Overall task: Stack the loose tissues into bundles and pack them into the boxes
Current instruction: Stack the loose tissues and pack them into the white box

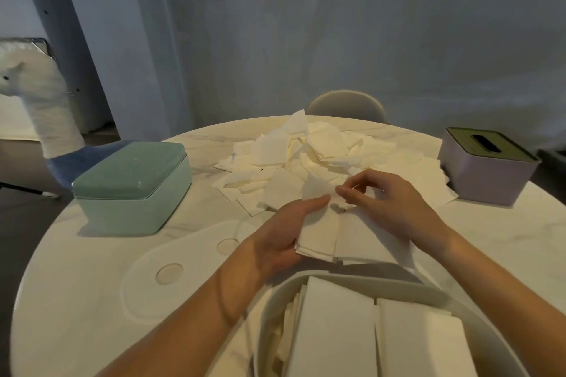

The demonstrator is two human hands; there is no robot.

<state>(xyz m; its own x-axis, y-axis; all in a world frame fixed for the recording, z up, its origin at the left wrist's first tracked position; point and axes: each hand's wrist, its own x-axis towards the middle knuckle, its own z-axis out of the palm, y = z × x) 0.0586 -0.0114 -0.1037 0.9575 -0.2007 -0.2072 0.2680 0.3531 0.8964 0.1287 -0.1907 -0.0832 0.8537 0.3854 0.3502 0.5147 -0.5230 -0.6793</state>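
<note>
left hand (pixel 277 239) clamped under a small white tissue bundle (pixel 346 239), right hand (pixel 389 202) pinching its top sheet, loose white tissue heap (pixel 306 159) at twelve o'clock on the round white counter (pixel 92 285).

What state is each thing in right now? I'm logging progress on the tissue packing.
green box: lid on, closed.
purple box: lid on, slot empty.
white box: open, tissue stacks inside.
loose tissues: heaped, unsorted, mid-table.
bundle: partly stacked, held above the table.
left hand: grips the bundle's edge.
right hand: pinches a tissue atop the bundle.
</note>
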